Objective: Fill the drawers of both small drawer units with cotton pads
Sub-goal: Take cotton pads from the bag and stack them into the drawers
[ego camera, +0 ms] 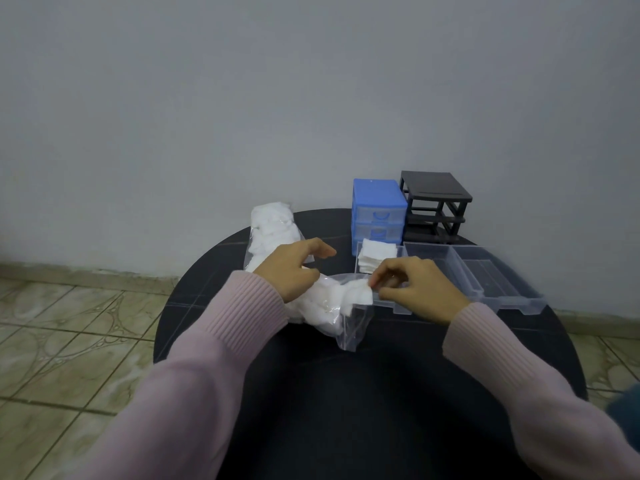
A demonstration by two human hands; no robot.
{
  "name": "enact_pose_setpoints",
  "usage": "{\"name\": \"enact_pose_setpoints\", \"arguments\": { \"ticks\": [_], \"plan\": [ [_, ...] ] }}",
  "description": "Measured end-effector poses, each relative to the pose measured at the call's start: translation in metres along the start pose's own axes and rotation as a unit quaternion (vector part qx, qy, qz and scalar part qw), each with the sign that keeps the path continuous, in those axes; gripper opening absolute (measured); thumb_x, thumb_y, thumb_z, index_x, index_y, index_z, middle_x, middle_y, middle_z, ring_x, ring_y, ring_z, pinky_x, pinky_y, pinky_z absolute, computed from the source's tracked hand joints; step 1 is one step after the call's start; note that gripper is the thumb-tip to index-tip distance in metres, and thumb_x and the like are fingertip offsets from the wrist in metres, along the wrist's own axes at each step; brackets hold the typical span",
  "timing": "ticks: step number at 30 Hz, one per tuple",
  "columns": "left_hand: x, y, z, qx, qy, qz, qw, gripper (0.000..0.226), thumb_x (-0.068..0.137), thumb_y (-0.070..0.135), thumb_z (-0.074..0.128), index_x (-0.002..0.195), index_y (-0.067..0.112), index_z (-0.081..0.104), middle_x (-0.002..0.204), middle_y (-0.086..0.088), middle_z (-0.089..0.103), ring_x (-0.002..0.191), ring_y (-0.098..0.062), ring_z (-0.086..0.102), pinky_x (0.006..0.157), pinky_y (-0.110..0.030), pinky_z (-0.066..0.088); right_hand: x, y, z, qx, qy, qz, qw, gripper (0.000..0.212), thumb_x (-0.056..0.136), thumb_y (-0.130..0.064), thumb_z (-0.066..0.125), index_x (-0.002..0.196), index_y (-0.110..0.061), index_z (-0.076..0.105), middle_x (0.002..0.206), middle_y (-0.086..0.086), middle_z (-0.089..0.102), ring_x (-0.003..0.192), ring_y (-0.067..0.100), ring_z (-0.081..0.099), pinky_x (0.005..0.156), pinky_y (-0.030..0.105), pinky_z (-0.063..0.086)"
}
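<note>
From the head view, our left grip (294,268) is curling round the clear bag (332,306) of cotton pads (356,294) mid-desk (381,393), while our right grip (412,289) is pinching pads at its mouth. We are judging them feather-light, soft and compressible, best pinched as a small stack by the edges for the clear drawers (433,261) toward the far right edge.

2 drawer units: blue (379,211), black (434,206). 3 loose clear drawers (429,258). 2 pad bags (273,233). 2 hands (294,271).
</note>
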State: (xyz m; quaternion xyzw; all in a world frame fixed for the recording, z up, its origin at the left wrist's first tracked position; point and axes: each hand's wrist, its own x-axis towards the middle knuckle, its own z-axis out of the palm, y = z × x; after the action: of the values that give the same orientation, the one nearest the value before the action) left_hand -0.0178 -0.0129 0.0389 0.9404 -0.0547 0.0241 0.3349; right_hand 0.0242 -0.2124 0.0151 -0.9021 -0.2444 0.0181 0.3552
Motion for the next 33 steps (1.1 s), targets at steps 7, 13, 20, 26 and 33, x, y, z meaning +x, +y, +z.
{"name": "enact_pose_setpoints", "arguments": {
  "ticks": [7,13,20,26,33],
  "plan": [
    [0.002,-0.012,0.013,0.14,-0.103,-0.03,0.984,0.088,0.073,0.01,0.073,0.146,0.022,0.025,0.147,-0.003,0.036,0.134,-0.021,0.033,0.111,-0.036,0.031,-0.007,-0.001,0.014,0.14,0.002,0.023,0.99,0.024,0.079,-0.005,0.07,0.095,-0.016,0.056,0.101,0.0,0.063,0.085,0.005,0.062,0.064,0.009,0.05],
    [0.003,-0.02,0.006,0.127,-0.064,0.006,0.99,0.071,0.074,0.014,0.076,0.137,0.018,0.042,0.136,-0.001,0.049,0.127,-0.016,0.043,0.103,-0.022,0.031,-0.005,-0.009,0.029,0.2,0.057,0.049,0.977,0.028,0.076,-0.021,0.075,0.085,-0.019,0.048,0.093,-0.007,0.06,0.079,0.004,0.06,0.06,0.009,0.05],
    [0.003,-0.012,0.001,0.162,-0.003,0.041,0.986,0.058,0.076,0.035,0.075,0.127,0.016,0.054,0.116,-0.006,0.054,0.112,-0.02,0.042,0.094,-0.026,0.033,0.004,-0.018,0.03,0.335,0.059,0.099,0.935,0.027,0.08,-0.019,0.071,0.096,-0.016,0.05,0.111,0.003,0.065,0.098,0.017,0.063,0.075,0.027,0.054],
    [0.001,-0.013,0.004,0.154,-0.043,0.009,0.987,0.065,0.078,0.041,0.071,0.13,0.015,0.043,0.118,-0.005,0.047,0.114,-0.021,0.042,0.089,-0.027,0.031,0.002,-0.026,0.021,0.339,-0.014,0.067,0.938,0.039,0.084,-0.004,0.064,0.12,-0.013,0.05,0.122,0.007,0.06,0.109,0.022,0.059,0.082,0.03,0.055],
    [-0.001,-0.01,0.002,0.076,-0.033,-0.011,0.997,0.067,0.068,0.022,0.083,0.119,0.011,0.041,0.097,0.003,0.05,0.09,-0.014,0.047,0.071,-0.018,0.031,-0.003,-0.031,0.011,0.427,-0.104,0.046,0.897,0.043,0.085,0.008,0.056,0.122,-0.013,0.05,0.108,0.003,0.063,0.096,0.016,0.063,0.076,0.026,0.057]
  ]
}}
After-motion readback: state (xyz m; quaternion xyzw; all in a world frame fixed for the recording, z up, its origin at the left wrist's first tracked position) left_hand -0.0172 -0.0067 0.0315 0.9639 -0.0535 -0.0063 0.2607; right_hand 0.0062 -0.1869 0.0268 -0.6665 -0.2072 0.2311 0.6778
